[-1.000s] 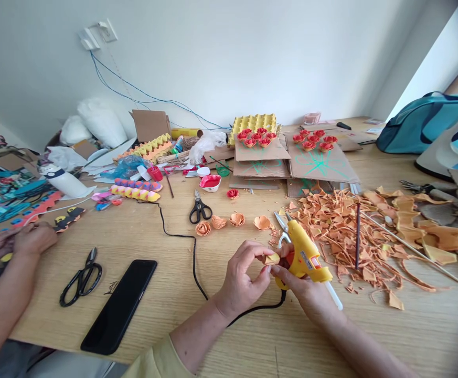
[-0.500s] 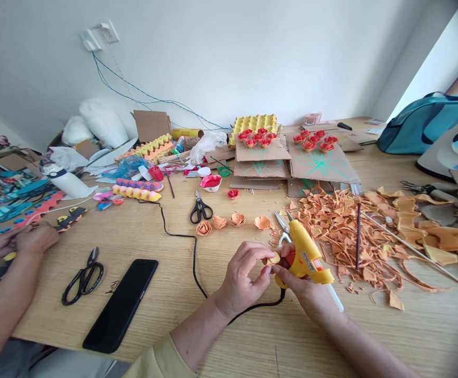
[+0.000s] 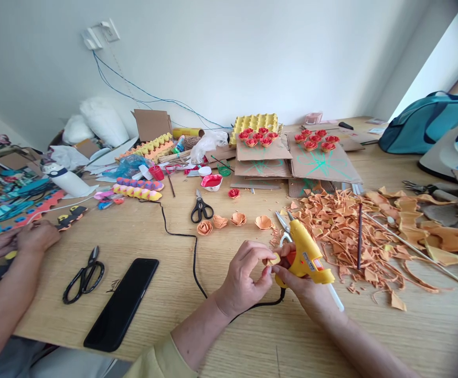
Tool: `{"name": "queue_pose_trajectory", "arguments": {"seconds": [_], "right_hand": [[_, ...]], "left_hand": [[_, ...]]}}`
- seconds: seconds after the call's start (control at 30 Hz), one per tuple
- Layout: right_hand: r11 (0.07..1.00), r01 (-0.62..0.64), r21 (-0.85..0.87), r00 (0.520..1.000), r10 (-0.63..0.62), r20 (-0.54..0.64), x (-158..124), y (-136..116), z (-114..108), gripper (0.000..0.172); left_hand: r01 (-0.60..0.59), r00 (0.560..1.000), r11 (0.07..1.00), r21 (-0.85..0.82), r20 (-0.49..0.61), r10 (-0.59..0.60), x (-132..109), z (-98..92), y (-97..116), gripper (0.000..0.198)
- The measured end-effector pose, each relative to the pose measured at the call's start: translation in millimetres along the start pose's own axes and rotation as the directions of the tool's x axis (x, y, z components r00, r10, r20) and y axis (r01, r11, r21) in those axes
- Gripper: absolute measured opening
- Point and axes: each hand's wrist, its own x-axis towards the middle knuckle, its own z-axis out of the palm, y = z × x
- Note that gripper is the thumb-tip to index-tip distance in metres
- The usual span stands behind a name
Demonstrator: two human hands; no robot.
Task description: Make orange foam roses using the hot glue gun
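Between the fingertips of my left hand (image 3: pixel 244 275) is a small orange-yellow petal-like piece (image 3: pixel 272 259). My right hand (image 3: pixel 301 283) is wrapped round a yellow hot glue gun (image 3: pixel 308 254), and its thumb and fingertip also meet the small piece. A white glue stick (image 3: pixel 336 298) pokes out of the gun's back end. Just beyond my hands, an open orange paper flower (image 3: pixel 264 223) lies by white-handled scissors (image 3: pixel 285 231). Farther left sit more orange flowers, among them a tightly layered rose (image 3: pixel 204 228).
Orange scraps (image 3: pixel 342 226) are heaped on the right. Cardboard sheets (image 3: pixel 323 165) carry red flowers at the back. A black phone (image 3: pixel 121 304) and black scissors (image 3: pixel 84 278) lie on the left, near another person's hands (image 3: pixel 35 236). The gun's black cord (image 3: pixel 195 262) crosses the table.
The view shifts very slightly. Both hands keep nearly the same pose, with the small piece and the glue gun still held.
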Motion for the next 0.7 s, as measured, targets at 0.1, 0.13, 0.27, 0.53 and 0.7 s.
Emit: {"name": "queue_pose_trajectory", "arguments": {"seconds": [0.1,0.13,0.27,0.53,0.7], "right_hand": [[0.999,-0.012,0.036,1.0,0.012,0.017,-1,-8,0,0.041],[0.999,-0.019,0.039,1.0,0.018,0.024,-1,-11,0,0.039],[0.998,-0.031,0.048,0.999,0.03,0.03,-3,-18,0,0.037],[0.997,-0.042,0.066,0.999,0.039,0.036,-2,-16,-2,0.039],[0.997,-0.044,0.059,0.998,0.041,0.037,-2,-15,-3,0.039]], "left_hand": [[0.026,1.0,1.0,-0.009,0.006,-0.026,0,-0.7,-1,0.028],[0.033,0.999,0.999,-0.011,0.007,-0.033,0,-0.9,-1,0.028],[0.035,0.999,0.999,-0.017,0.014,-0.035,1,-1.9,-1,0.03],[0.01,1.0,1.0,-0.003,0.023,-0.01,1,-2.5,-3,0.032],[0.019,0.999,1.0,-0.006,0.04,-0.019,0,-2.9,-3,0.033]]}}
